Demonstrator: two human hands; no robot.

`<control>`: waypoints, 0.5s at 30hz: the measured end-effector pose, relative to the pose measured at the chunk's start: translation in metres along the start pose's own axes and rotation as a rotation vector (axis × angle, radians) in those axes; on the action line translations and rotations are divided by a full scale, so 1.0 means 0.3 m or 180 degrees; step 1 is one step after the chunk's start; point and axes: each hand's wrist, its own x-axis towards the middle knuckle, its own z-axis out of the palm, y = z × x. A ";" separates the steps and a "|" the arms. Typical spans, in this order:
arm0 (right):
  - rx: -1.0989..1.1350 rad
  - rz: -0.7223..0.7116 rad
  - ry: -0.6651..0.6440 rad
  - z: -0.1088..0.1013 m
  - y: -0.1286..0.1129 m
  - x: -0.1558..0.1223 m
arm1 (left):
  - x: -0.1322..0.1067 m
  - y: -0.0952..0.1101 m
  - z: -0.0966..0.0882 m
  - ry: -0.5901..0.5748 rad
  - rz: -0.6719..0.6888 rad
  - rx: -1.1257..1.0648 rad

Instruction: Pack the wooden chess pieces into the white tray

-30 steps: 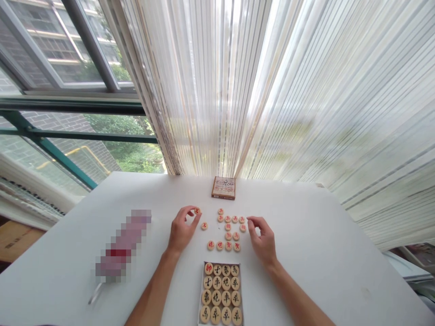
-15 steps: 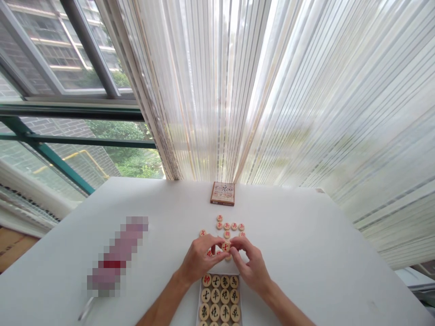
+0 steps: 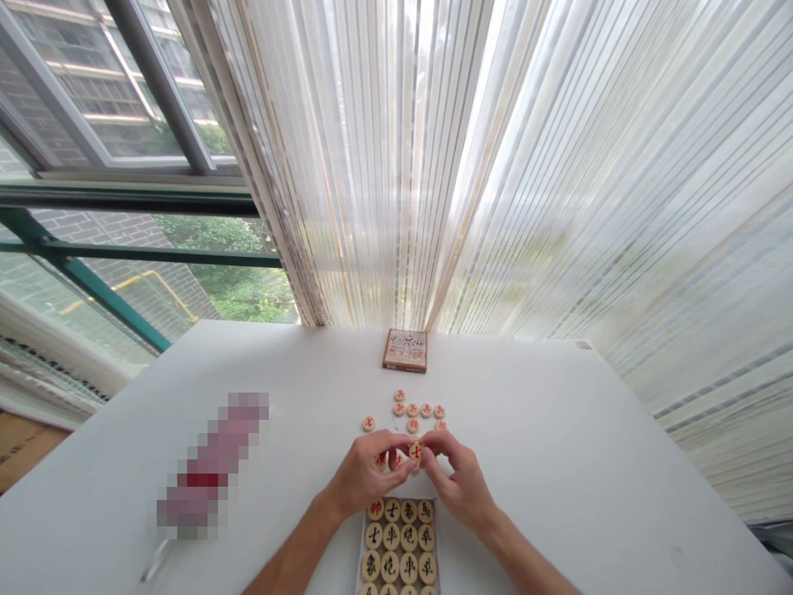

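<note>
Between the fingertips of both my hands is a round wooden xiangqi piece (image 3: 415, 452) with a red character, held up on edge. My left hand (image 3: 365, 471) grips it with thumb and index finger from the left. My right hand (image 3: 457, 479) pinches it from the right. Just below the hands sits an open box (image 3: 439, 545) with rows of pieces, mostly black-marked, and a red one (image 3: 375, 509) in its top left corner. Beyond the hands lie several red soldier pieces (image 3: 413, 410) and two red elephant pieces. Some red pieces are partly hidden behind my left hand.
A flat printed box lid (image 3: 405, 350) lies at the back of the white table (image 3: 545, 430). A lone red piece (image 3: 368, 423) rests left of the others. On the left is a blurred-out pinkish object (image 3: 214, 463). Pleated curtains (image 3: 396, 165) hang along the far edge.
The held piece has turned a little between my fingers and shifted slightly right. Both hands stay in nearly the same place. The pieces on the table have not moved.
</note>
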 end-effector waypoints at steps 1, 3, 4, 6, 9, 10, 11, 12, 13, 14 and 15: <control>0.0001 -0.0010 -0.0013 -0.002 -0.001 -0.001 | 0.001 0.002 0.000 -0.0009 -0.0037 -0.0048; 0.0003 -0.0038 -0.0057 -0.007 -0.005 -0.002 | 0.002 0.006 0.000 -0.0018 -0.0115 -0.0128; 0.0006 -0.0054 -0.0085 -0.009 -0.007 -0.003 | 0.003 0.008 -0.001 -0.0024 -0.0151 -0.0159; 0.0005 -0.0110 -0.0149 -0.013 -0.011 -0.002 | 0.004 0.011 -0.004 -0.0038 -0.0217 -0.0207; -0.0052 -0.0252 -0.0250 -0.017 -0.014 0.001 | 0.005 0.015 -0.011 -0.0042 -0.0277 -0.0273; -0.0082 -0.0293 -0.0275 -0.017 -0.014 0.002 | 0.006 0.016 -0.013 -0.0037 -0.0286 -0.0291; -0.0109 -0.0318 -0.0292 -0.017 -0.015 0.003 | 0.006 0.017 -0.015 -0.0034 -0.0291 -0.0302; -0.0132 -0.0328 -0.0300 -0.018 -0.014 0.003 | 0.006 0.017 -0.016 -0.0034 -0.0291 -0.0310; -0.0148 -0.0328 -0.0301 -0.018 -0.013 0.003 | 0.007 0.018 -0.016 -0.0035 -0.0292 -0.0314; -0.0161 -0.0324 -0.0301 -0.018 -0.012 0.003 | 0.007 0.018 -0.016 -0.0044 -0.0298 -0.0317; -0.0172 -0.0321 -0.0300 -0.018 -0.011 0.003 | 0.007 0.018 -0.016 -0.0051 -0.0309 -0.0318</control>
